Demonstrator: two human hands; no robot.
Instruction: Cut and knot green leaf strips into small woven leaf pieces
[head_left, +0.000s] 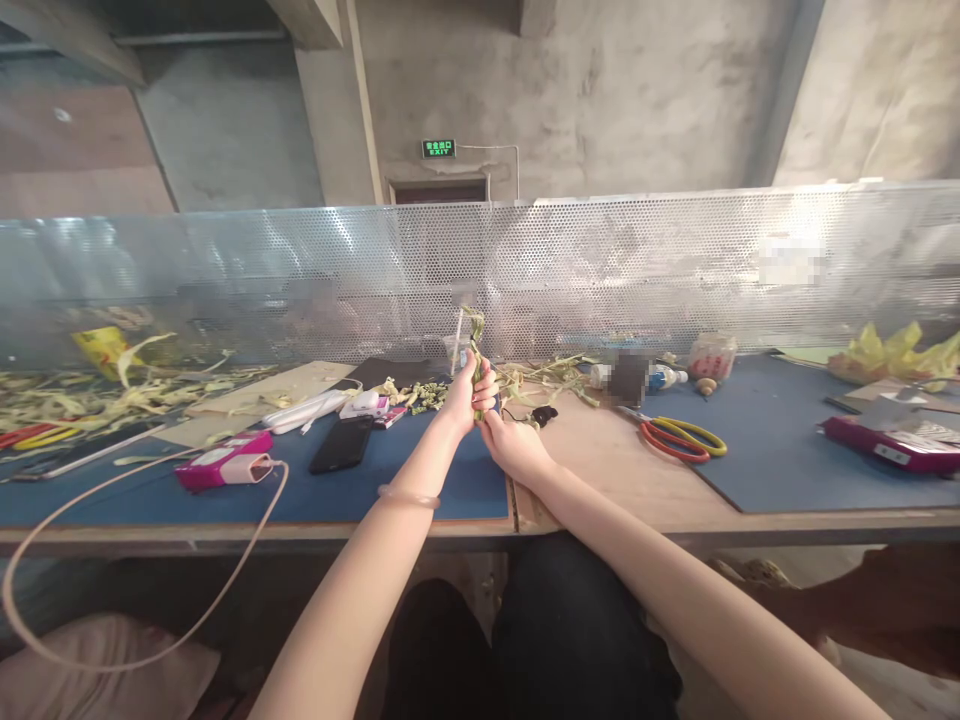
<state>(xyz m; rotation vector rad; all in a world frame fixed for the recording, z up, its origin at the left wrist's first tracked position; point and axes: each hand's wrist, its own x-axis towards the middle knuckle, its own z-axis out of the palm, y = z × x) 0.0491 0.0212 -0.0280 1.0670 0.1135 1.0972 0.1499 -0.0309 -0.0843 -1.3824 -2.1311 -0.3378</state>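
Note:
My left hand (466,395) is closed around a greenish, twisted plant strip (475,325), whose curled top sticks up above the thumb. Just below it, my right hand (519,447) has its fingers closed at the strip's lower end, against the left hand. The strip's middle and bottom are mostly hidden by my fingers. Both hands are held over the front part of the table. Behind them lie a pile of short green plant pieces (429,396) and loose pale green stalks (559,372).
Left on the blue mat (420,490) are a black phone (342,446), a pink box (214,465) with a looping cable (90,665), and dried strips (82,400). To the right are red-and-yellow scissors (684,440), a jar (711,358) and a magenta device (889,445). A perforated metal screen (637,260) stands behind.

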